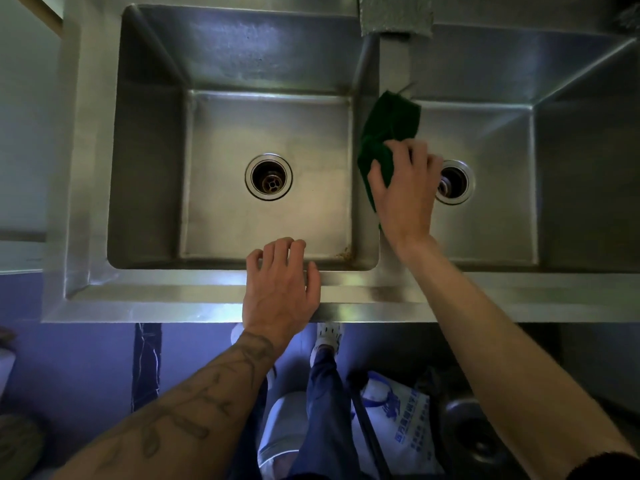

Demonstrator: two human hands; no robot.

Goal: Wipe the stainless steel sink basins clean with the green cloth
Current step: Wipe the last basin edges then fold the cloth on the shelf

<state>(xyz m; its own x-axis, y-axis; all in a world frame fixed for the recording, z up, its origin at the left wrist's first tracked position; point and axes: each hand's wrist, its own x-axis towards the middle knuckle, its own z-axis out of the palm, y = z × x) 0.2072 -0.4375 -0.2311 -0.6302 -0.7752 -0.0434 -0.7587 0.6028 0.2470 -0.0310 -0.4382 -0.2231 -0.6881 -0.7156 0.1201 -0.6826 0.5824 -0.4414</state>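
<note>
The right hand (pixel 403 185) grips the green cloth (pixel 388 133) against the divider between the sink basins (pixel 277 289); the left hand (pixel 280 282) rests on the front rim, fingers loosely curled, holding nothing.

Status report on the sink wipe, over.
Left hand resting on sink front rim. Right hand holds green cloth against divider, right-basin side. Brown grime in left basin corner. Nothing blocking.

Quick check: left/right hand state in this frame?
Left hand: open, resting on the sink's front rim, holding nothing.
Right hand: closed, gripping the green cloth.
</note>
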